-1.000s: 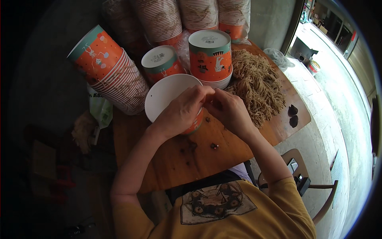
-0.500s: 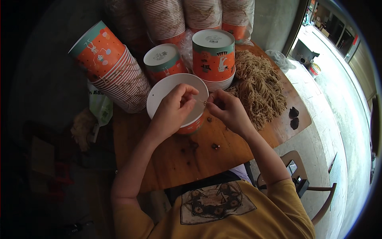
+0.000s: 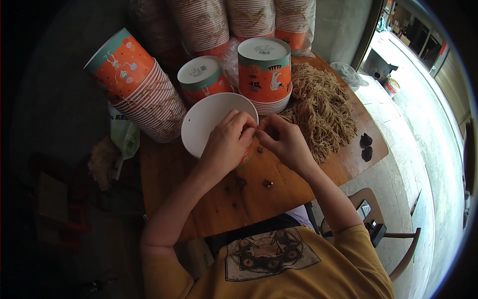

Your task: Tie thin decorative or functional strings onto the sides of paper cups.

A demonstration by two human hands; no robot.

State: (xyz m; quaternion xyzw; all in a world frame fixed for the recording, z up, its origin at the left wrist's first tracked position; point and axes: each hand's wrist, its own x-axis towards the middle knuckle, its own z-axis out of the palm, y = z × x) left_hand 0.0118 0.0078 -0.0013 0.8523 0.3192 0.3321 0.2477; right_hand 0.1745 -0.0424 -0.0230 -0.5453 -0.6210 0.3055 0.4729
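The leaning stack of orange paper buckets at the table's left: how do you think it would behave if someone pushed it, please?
The leaning stack of orange paper buckets already tilts, so a push would probably tip it or slide it sideways. Being thin nested paper, it likely feels light for its bulk and dents easily. Its round walls suggest it could roll along the wooden table once down.

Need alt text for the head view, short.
A person's left hand holds a round white-lined orange paper bucket while the right hand pinches at its rim, over a wooden table with stacked orange paper buckets and a tan string pile.
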